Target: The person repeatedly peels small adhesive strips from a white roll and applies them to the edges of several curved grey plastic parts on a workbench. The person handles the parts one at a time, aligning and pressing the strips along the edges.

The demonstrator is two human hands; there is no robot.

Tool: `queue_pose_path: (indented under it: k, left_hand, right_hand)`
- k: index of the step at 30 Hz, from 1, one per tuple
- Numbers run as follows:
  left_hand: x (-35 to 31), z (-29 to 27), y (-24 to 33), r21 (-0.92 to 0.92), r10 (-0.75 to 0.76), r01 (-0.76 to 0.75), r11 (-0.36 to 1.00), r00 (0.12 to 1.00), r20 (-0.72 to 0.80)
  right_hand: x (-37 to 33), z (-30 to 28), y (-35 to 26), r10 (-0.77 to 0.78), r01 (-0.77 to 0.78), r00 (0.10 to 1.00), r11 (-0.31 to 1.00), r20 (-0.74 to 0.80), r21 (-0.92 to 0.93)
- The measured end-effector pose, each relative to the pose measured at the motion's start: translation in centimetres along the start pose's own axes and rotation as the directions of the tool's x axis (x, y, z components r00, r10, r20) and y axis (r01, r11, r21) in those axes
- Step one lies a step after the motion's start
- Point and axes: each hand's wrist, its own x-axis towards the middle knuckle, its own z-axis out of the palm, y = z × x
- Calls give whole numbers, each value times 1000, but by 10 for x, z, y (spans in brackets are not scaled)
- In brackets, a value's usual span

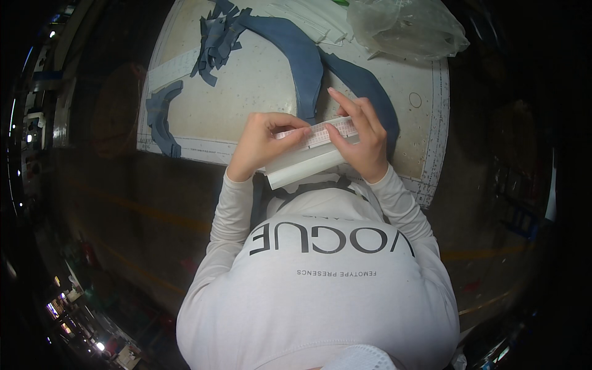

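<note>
Close to my body, over the table's near edge, a long white sheet of small stickers [319, 137] with reddish print lies slantwise between my hands. My left hand [265, 140] is closed, thumb and index finger pinching its left part. At its right part, the thumb of my right hand [362, 132] lies across the front, index finger stretched out and the other fingers partly bent, gripping the sheet. Below hangs a blank white strip of backing paper [305, 166]. Just beyond, the end of a curved blue fabric piece [302, 68] reaches toward the stickers.
A second curved blue piece [370, 83] runs down the right of the white table [253, 80]. A heap of blue strips [216, 43] and white papers [308, 18] lie at the back. A clear plastic bag [407, 28] sits far right; smaller curved blue pieces [162, 117] lie left.
</note>
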Motion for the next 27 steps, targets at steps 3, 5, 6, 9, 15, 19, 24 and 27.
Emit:
queue_pose_path:
  k: [3, 5, 6, 9, 15, 19, 24, 27]
  left_hand:
    - [0, -1, -2, -35, -4, 4, 999, 1000, 8]
    - [-1, -2, -4, -75, -9, 11, 997, 1000, 25]
    - [-1, -2, -5, -93, -11, 14, 996, 999, 33]
    - [-2, -3, -7, -134, -51, 56, 989, 998, 45]
    - [-3, -2, -11, -153, -82, 87, 984, 996, 35]
    - [-3, -1, -12, -126, -79, 83, 989, 996, 37]
    - [-4, 2, -8, -100, -49, 51, 994, 998, 26]
    - [-4, 3, -6, -54, -22, 23, 998, 1000, 16]
  right_hand:
    - [0, 0, 1, 9, -8, 1000, 992, -6, 128]
    - [0, 1, 1, -1, -3, 1000, 977, 21, 215]
    - [-1, 2, 1, -21, 14, 999, 976, 31, 216]
    - [-1, 2, 1, -60, 54, 998, 982, 26, 183]
    - [-1, -4, 2, 144, -153, 988, 957, 56, 247]
    - [-2, -2, 1, 249, -274, 961, 912, 119, 306]
    - [-3, -3, 0, 54, -56, 997, 998, 48, 41]
    - [-3, -2, -2, 24, -20, 997, 999, 73, -50]
